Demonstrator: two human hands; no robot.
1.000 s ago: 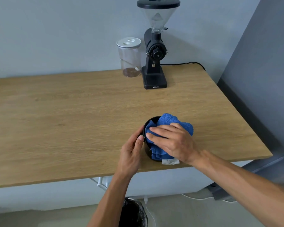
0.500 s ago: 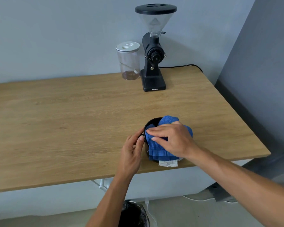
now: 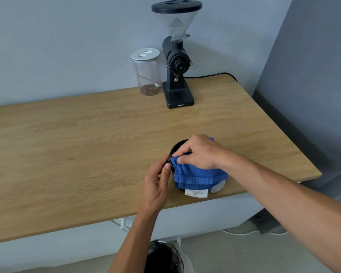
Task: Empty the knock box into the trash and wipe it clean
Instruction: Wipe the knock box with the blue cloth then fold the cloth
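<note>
The box (image 3: 176,149) sits near the surface's (image 3: 67,154) near edge. The left hand (image 3: 158,183) pinches its side; the right hand (image 3: 200,152) grips the cloth (image 3: 199,175) over it. A hard wipe could shove it off.

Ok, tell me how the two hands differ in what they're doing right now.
The left hand grips the outside of the black knock box, steadying it; the right hand presses the blue cloth on top. The left touches only the box, the right only the cloth. Both are bare and work over the table's front edge.
</note>
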